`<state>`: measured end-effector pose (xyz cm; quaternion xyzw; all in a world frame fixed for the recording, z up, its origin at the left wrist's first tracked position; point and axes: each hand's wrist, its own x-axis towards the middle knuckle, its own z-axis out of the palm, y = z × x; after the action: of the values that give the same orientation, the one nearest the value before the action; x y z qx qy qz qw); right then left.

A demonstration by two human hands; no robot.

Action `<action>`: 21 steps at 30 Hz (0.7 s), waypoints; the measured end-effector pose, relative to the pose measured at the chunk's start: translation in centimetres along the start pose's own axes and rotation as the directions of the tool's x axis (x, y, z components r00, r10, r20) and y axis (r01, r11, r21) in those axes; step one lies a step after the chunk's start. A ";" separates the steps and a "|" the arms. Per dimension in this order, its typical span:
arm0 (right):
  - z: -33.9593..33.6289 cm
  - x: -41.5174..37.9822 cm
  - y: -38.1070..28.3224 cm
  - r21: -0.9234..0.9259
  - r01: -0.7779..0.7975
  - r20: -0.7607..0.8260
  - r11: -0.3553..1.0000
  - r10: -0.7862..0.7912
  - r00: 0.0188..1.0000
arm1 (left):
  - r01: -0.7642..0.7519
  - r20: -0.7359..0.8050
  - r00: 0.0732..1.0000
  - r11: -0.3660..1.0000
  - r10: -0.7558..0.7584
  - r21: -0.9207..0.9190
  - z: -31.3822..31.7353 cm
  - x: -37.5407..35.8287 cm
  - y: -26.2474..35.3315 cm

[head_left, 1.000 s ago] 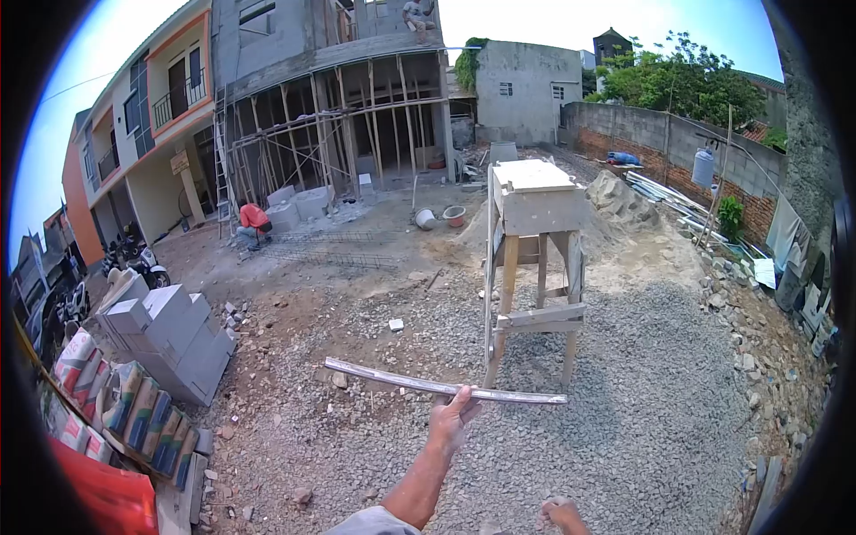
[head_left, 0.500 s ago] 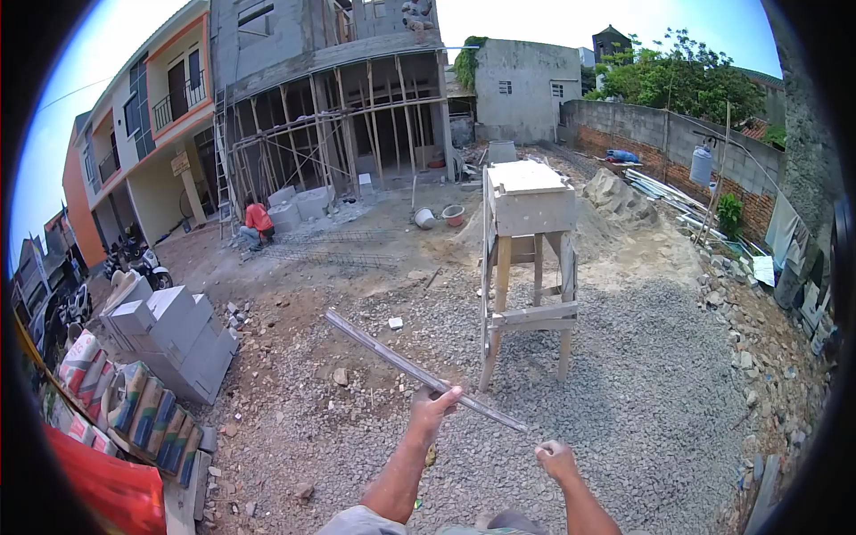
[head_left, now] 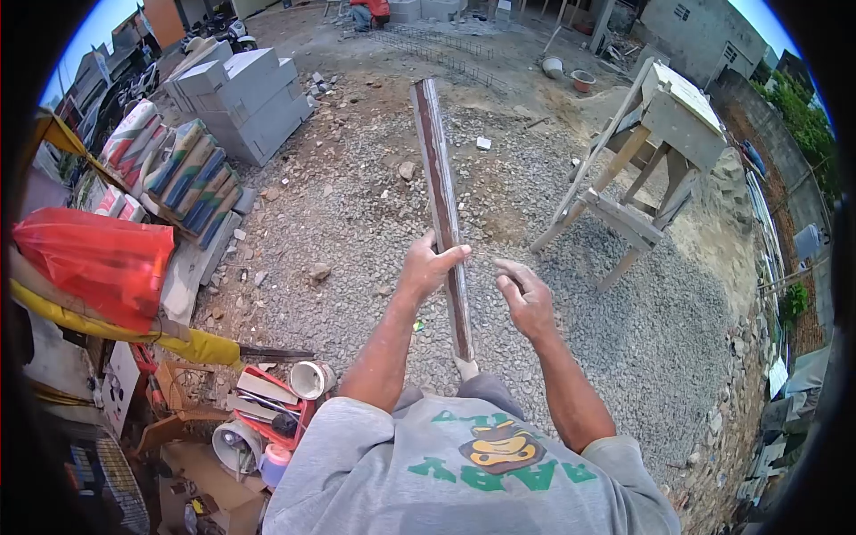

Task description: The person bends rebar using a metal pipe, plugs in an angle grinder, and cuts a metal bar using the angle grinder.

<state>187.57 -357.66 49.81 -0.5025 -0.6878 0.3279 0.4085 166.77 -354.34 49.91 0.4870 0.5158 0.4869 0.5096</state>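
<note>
1. Yard: grey gravel (head_left: 669, 339) underfoot, giving way to bare soil toward its far edge; a boundary wall (head_left: 807, 174) runs down the right side.
2. Wooden stand (head_left: 682, 116), slatted legs, on the gravel toward its far right corner, well apart from the hands.
3. Stack of pale blocks (head_left: 241, 102) at the far left; filled bags (head_left: 192, 178) just nearer, red sheeting (head_left: 98, 267) nearer again.
4. Another person (head_left: 370, 11), partly cut off by the top edge of view, beside more blocks.
5. Bar (head_left: 437, 169), long, narrow, brown-streaked face with paler edges; material uncertain. Held above the gravel, in front of the body. Change: slanted crosswise half a second ago, now nearly end-on to the body. Consequence, judged: its face is turned up for viewing along its length.
6. White bucket (head_left: 312, 379) at the near left edge of the gravel, beside assorted tools.
7. Left hand (head_left: 425, 267): wrapped around the bar below its middle, thumb across the face.
8. Right hand (head_left: 530, 308): beside the bar, not touching; fingers loosely bent, thumb apart, nothing visible held.
</note>
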 end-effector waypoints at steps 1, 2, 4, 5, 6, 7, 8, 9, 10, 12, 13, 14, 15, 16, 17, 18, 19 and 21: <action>0.9 1.2 -1.6 -0.020 0.080 0.039 0.997 -0.080 0.996 | -0.003 -0.071 0.997 1.000 0.005 0.031 -0.5 -0.1 -0.4; 1.8 2.4 -2.6 -0.029 0.163 0.085 0.986 -0.160 0.983 | -0.010 -0.108 0.994 0.996 0.020 0.086 -0.9 -0.2 -0.6; 3.6 4.2 -3.0 0.097 0.005 0.141 0.995 -0.019 0.990 | 0.028 -0.201 0.979 0.980 0.012 0.196 -1.6 -1.0 -1.8; 4.7 4.3 -2.5 0.144 -0.091 0.198 0.985 0.062 0.978 | 0.062 -0.231 0.973 0.965 -0.002 0.253 -1.7 -1.7 -2.4; 5.4 4.6 -0.9 0.234 -0.175 0.300 0.956 0.100 0.949 | 0.100 -0.266 0.964 0.947 -0.016 0.305 -1.7 -2.3 -2.8; 6.2 5.0 0.8 0.304 -0.267 0.403 0.914 0.131 0.906 | 0.149 -0.301 0.953 0.928 -0.042 0.340 -1.5 -3.2 -3.3; 7.1 4.8 1.5 0.329 -0.382 0.503 0.864 0.183 0.845 | 0.197 -0.329 0.942 0.907 -0.069 0.373 -1.2 -4.1 -3.9; 7.6 4.2 2.3 0.330 -0.496 0.591 0.803 0.234 0.772 | 0.216 -0.359 0.931 0.886 -0.060 0.411 -0.9 -4.8 -5.3; 7.9 3.7 3.2 0.310 -0.604 0.669 0.734 0.283 0.687 | 0.236 -0.383 0.922 0.862 -0.053 0.448 -0.4 -5.6 -7.3; 9.0 2.8 6.3 0.192 -0.749 0.831 0.634 0.302 0.468 | 0.311 -0.434 0.897 0.816 -0.082 0.487 0.5 -8.1 -10.6; 9.7 1.9 8.0 0.122 -0.808 0.882 0.577 0.311 0.355 | 0.357 -0.452 0.884 0.792 -0.116 0.495 1.1 -9.4 -12.0; 10.2 0.8 9.1 0.082 -0.860 0.899 0.503 0.335 0.282 | 0.393 -0.459 0.877 0.768 -0.146 0.506 1.9 -10.5 -13.3; 10.7 -0.1 10.2 0.039 -0.901 0.910 0.432 0.358 0.211 | 0.429 -0.506 0.849 0.760 -0.153 0.489 2.7 -11.6 -14.5; 11.4 -0.8 11.3 -0.007 -0.932 0.917 0.362 0.375 0.138 | 0.465 -0.557 0.816 0.751 -0.157 0.470 3.4 -13.0 -15.7; 12.2 -1.6 12.8 -0.050 -0.950 0.921 0.309 0.382 0.076 | 0.502 -0.605 0.780 0.739 -0.162 0.449 4.2 -14.6 -16.6; 12.8 -2.1 13.3 -0.100 -0.949 0.909 0.299 0.414 0.035 | 0.559 -0.667 0.723 0.720 -0.181 0.411 5.0 -16.3 -17.2; 13.7 -2.5 13.6 -0.137 -0.947 0.897 0.290 0.441 0.005 | 0.608 -0.721 0.666 0.698 -0.189 0.379 5.4 -18.0 -17.7; 15.9 -2.8 14.1 -0.193 -0.933 0.878 0.303 0.479 -0.027 | 0.707 -0.781 0.564 0.646 -0.268 0.289 4.9 -21.3 -18.9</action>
<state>179.84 -357.08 29.85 -0.4467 -0.2932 0.8377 -0.1129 171.70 -376.55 32.14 0.2306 0.9037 0.2764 0.2320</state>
